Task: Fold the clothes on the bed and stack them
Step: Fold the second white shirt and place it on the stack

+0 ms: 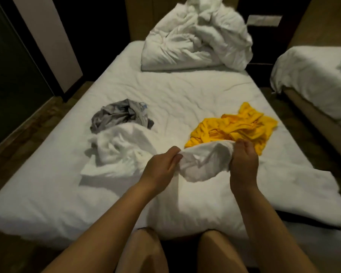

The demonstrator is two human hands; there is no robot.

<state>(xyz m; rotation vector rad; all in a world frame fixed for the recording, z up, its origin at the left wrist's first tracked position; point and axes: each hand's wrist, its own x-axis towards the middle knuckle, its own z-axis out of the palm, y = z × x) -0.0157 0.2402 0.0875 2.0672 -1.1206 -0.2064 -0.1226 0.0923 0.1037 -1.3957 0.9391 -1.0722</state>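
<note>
A person standing at the foot of a bed (165,85) holds a bunched white garment (203,162) just above the mattress, the left hand (163,164) pinching one gathered edge and the right hand (243,160) curled round the other, both grips closed on the cloth. The piece sags between the hands in soft folds. What kind of garment it is cannot be told, and its lower edge is lost against the white bedding beneath. Three more items lie on the sheet: a crumpled white cloth (118,154) just to the left of the hands, a grey garment (118,115) touching it on the far side, and a yellow garment (234,127) in a loose heap just beyond the right hand. A rumpled white duvet (195,36) is piled at the head of the bed, and a second bed (313,75) stands to the right. No folded stack is in sight, so the job looks to be near its beginning. The fabric appears light, limp and thin, likely to slump and crease unless spread flat. The sensible hold would be at two corners of a hem or at the shoulder seams, drawn apart until taut, then laid on the open sheet near the foot of the bed
</note>
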